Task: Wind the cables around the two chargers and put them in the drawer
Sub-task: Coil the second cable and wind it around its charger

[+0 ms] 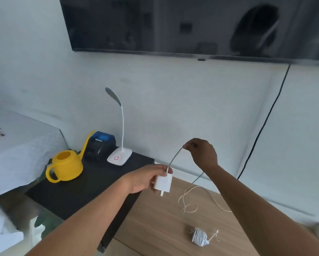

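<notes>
Head view: one wound charger [199,236] already lies on the wooden counter [151,228], so we are on the second. Up and to the left of the wound charger, our left hand [145,179] grips the white charger [164,183], prongs down. Our right hand [201,154] pinches its cable [175,157] taut. Slack trails onto the counter beyond the wound charger. Next, we judge, the right hand must lap the cable round the body, keeping tension.

The charger [163,182] I hold is white, its cable [175,157] white fading to cream, perhaps only the light. The wound charger [199,236] is white too. My worktop [155,228] is pale brown wood grain. Beside it: a yellow watering can [66,166], a white lamp [120,156] with a red ring, a black box [101,145] topped blue.
</notes>
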The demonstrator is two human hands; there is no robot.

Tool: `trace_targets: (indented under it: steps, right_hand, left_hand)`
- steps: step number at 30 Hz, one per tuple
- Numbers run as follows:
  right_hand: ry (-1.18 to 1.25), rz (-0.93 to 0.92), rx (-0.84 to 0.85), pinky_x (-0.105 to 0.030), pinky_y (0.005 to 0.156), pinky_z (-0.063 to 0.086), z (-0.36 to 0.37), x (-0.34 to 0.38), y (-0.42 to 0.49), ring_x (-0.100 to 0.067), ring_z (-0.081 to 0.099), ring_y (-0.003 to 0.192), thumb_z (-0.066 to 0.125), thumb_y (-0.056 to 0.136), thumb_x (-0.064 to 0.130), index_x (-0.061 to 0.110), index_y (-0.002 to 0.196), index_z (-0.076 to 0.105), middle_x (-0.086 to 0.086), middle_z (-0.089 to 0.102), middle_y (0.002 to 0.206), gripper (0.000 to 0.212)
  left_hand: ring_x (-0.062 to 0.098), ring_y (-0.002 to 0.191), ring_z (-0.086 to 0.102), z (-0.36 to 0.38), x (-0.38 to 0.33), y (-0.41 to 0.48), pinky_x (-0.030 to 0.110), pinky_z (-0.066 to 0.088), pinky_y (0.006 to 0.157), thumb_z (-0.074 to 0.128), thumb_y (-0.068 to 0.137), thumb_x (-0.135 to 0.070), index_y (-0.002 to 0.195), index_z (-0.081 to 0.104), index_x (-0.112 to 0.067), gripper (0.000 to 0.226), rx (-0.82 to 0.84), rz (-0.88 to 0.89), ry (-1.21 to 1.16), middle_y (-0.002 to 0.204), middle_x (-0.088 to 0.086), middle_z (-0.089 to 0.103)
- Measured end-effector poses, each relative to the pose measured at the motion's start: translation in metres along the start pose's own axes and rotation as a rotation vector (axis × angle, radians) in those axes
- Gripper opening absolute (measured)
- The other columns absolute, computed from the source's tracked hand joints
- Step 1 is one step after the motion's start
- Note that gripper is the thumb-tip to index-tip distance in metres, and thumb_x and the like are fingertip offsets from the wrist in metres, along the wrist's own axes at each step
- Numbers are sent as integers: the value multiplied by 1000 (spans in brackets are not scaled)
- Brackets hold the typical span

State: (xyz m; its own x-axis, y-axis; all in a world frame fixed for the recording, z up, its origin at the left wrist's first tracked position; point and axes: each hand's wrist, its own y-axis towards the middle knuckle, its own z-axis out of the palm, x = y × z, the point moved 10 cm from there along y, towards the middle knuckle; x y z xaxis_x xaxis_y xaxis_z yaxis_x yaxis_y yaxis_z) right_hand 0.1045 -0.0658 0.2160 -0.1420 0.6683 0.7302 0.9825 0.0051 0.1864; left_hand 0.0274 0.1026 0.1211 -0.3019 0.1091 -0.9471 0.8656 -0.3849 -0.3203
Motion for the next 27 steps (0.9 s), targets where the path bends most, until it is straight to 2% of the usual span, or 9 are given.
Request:
trace_targets:
  steps: [2,4,7,9,12,16,20,24,27]
  right_hand:
    - [-4,-26,-21,-25,60,41,-11,9,-2,-13,60,76,61,87,34,33,80,69,14,67,79,10]
    - [-9,-41,-44,-24,60,41,-20,15,-3,-13,60,77,61,87,35,32,82,70,13,68,80,10]
    - [-43,-56,-62,-26,64,43,-26,18,-3,-14,62,79,58,89,34,31,86,71,12,70,85,13]
    - [-97,-100,-64,-27,67,45,-27,22,-4,-16,63,84,54,94,30,30,91,71,12,71,94,18]
    - [-193,-195,-81,-27,69,43,-31,33,-8,-17,63,90,49,98,29,27,98,70,12,69,101,21]
    - [-240,-211,-83,-28,67,46,-42,32,-10,-16,62,82,56,93,37,29,87,70,10,69,91,16]
    - [-298,-207,-73,-27,65,42,-47,25,-11,-15,59,80,55,93,34,33,86,70,9,66,92,16]
    - [-432,-289,-87,-29,69,46,-46,26,-16,-21,62,84,49,97,25,32,97,70,5,60,93,22]
    - [-464,-298,-132,-30,70,48,-56,19,-17,-23,63,85,48,98,23,32,101,69,4,60,94,23]
  left_hand:
    - [27,96,59,0,-11,-7,37,49,66,60,91,-20,107,69,-19,18,-18,29,-13,100,6,66]
    - [23,93,62,-1,-22,-13,38,49,72,60,94,-28,110,69,-20,20,-37,65,1,97,3,71]
    - [26,94,67,-6,-31,-18,39,51,83,60,93,-39,104,70,-18,25,-105,75,-2,100,10,72]
    - [30,93,70,-10,-37,-20,42,54,86,63,92,-36,99,70,-14,25,-159,75,-35,101,15,72]
    - [31,94,71,-10,-41,-25,48,54,92,67,90,-28,103,74,-7,25,-180,81,-66,107,18,72]
    - [31,94,69,-6,-44,-30,41,55,86,69,86,-29,107,76,-13,28,-140,115,-91,102,12,74]
    - [29,91,70,-8,-48,-32,40,55,87,72,80,-25,104,77,-10,29,-147,158,-147,101,9,73]
    - [22,70,65,-11,-39,-33,31,49,65,74,81,-29,101,77,-8,29,-152,67,-206,81,3,66]
    - [19,62,61,-15,-35,-36,30,53,62,78,78,-36,94,76,-8,32,-167,40,-311,71,2,60]
